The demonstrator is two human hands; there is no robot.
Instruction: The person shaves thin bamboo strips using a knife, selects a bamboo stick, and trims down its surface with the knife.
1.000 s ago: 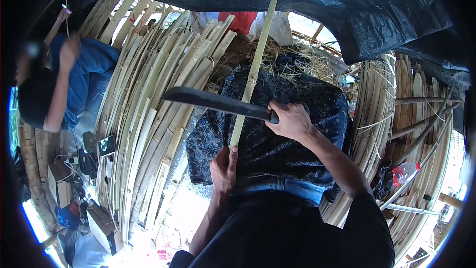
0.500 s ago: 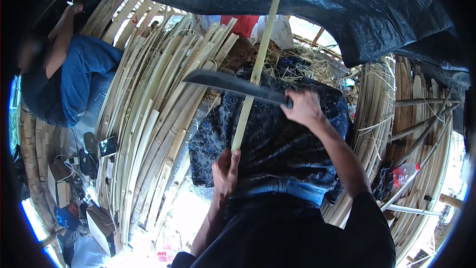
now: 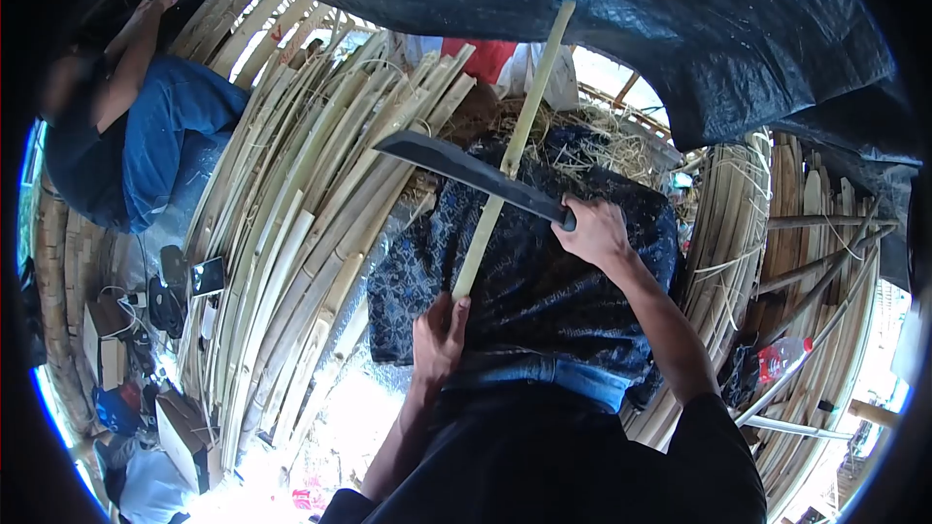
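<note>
A long pale bamboo strip (image 3: 537, 97) slants up and away over the dark patterned cloth (image 3: 573, 281) on my lap. My left hand (image 3: 439, 335) is closed round its near end, thumb on top. In my right hand (image 3: 592, 230) is the handle of a machete (image 3: 466, 169), whose wide dark blade points left. The blade lies across the strip near its middle, just by a node. Whether the edge presses into the bamboo cannot be made out.
Many split bamboo strips (image 3: 282, 204) are stacked at the left, more (image 3: 723, 233) at the right. Another person (image 3: 155, 126) sits at the upper left. A black tarp (image 3: 621, 0) hangs overhead. A phone (image 3: 208, 277) and a plastic bottle (image 3: 784, 359) are at the sides.
The view has shifted a little. Both hands keep their holds, and the machete still crosses the strip near the node. The other person's raised hand sits slightly further right and higher in view.
</note>
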